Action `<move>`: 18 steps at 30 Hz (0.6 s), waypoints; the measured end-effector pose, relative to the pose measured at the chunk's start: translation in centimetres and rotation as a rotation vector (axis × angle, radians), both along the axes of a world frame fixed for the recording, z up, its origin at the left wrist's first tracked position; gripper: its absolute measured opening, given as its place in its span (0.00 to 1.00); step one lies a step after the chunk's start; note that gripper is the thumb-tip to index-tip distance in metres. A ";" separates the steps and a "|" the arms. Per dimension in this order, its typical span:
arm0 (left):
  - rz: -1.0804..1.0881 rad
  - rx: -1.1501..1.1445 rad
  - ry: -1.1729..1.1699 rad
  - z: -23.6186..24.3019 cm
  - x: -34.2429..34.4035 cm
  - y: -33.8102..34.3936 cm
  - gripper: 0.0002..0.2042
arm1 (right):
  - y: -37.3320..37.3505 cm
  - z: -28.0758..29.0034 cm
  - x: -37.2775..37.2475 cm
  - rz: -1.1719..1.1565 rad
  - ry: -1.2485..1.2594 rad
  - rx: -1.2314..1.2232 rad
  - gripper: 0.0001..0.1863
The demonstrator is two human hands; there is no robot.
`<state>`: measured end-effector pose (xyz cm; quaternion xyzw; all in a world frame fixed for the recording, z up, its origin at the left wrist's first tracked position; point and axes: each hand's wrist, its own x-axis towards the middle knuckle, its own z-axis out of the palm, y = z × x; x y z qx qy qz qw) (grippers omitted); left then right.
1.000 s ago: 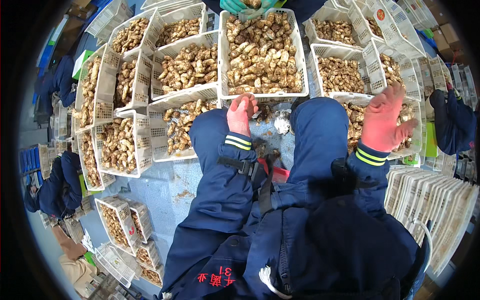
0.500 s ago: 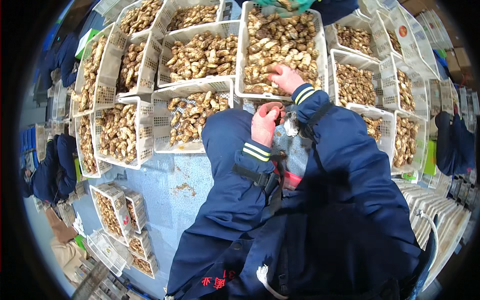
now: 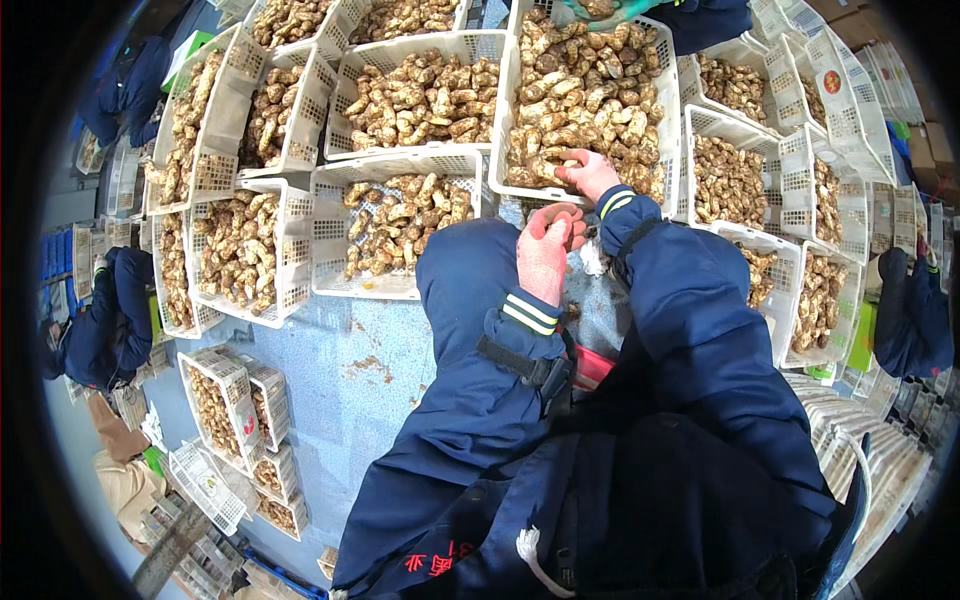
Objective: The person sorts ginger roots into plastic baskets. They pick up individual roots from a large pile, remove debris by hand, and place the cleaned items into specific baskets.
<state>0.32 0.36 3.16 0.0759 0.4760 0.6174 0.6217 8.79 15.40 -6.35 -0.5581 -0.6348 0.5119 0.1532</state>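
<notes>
In the large white crate of brown, knobbly mushrooms (image 3: 590, 100) straight ahead, my right hand (image 3: 590, 173), pink-gloved, reaches over the near end with fingers bent round a mushroom (image 3: 550, 172). My left hand (image 3: 548, 250), also pink-gloved, is closed just below that crate's near rim, above my lap; whatever it holds, if anything, is hidden by its curled fingers. A smaller crate (image 3: 330, 270) of mushrooms lies to its left. A crumpled white item (image 3: 592, 258) shows on the floor between my knees.
More mushroom crates stand left (image 3: 292, 250) and right (image 3: 775, 200), with stacked empty crates (image 3: 840, 430) at lower right. Green-gloved hands (image 3: 600, 8) of a co-worker are at the big crate's far end. Other workers (image 3: 110, 320) sit at both sides. Blue floor (image 3: 350, 350) shows beside my left knee.
My right hand has swung from the right-hand crates into the big crate. My left hand has dropped below that crate's rim, fingers curled. The view has shifted, so the crates appear further right.
</notes>
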 end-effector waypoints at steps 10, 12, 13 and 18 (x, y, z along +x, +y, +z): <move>-0.026 0.030 0.004 0.6 0.0 -0.7 0.12 | 0.6 1.4 -0.8 0.360 -0.496 0.288 0.14; -0.030 0.023 -0.004 0.8 0.0 -0.8 0.12 | 0.6 0.7 -1.1 0.411 -0.580 0.306 0.15; -0.027 0.021 -0.024 0.9 0.0 -0.7 0.13 | 0.6 0.2 -1.1 0.375 -0.554 0.369 0.15; -0.033 0.027 -0.089 1.3 -0.3 -0.7 0.13 | 1.5 -0.7 -1.8 0.330 -0.528 0.548 0.16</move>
